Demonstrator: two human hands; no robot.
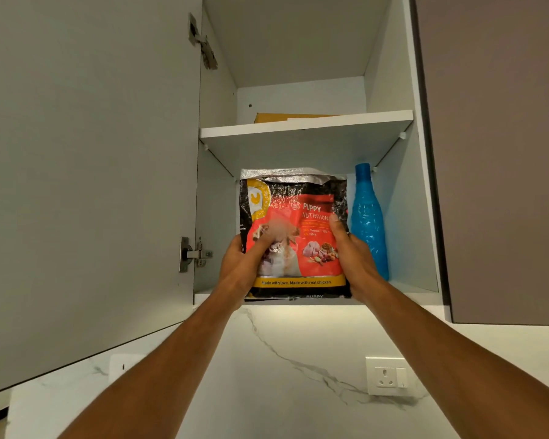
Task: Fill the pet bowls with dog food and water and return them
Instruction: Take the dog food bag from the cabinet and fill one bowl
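Note:
A red and black bag of puppy food (298, 204), its foil top torn open, stands upright at the front of the lower shelf (415, 294) of an open wall cabinet. My left hand (241, 264) grips the bag's lower left side, thumb across its front. My right hand (351, 258) grips the lower right side, thumb on the front too. A blue plastic water bottle (370, 223) stands just right of the bag on the same shelf. No pet bowls are in view.
The cabinet door (86, 172) is swung open at the left. A tan flat packet (286, 117) lies on the upper shelf. A closed cabinet door (501, 153) is at the right. Below are a marble wall and a white socket (387, 377).

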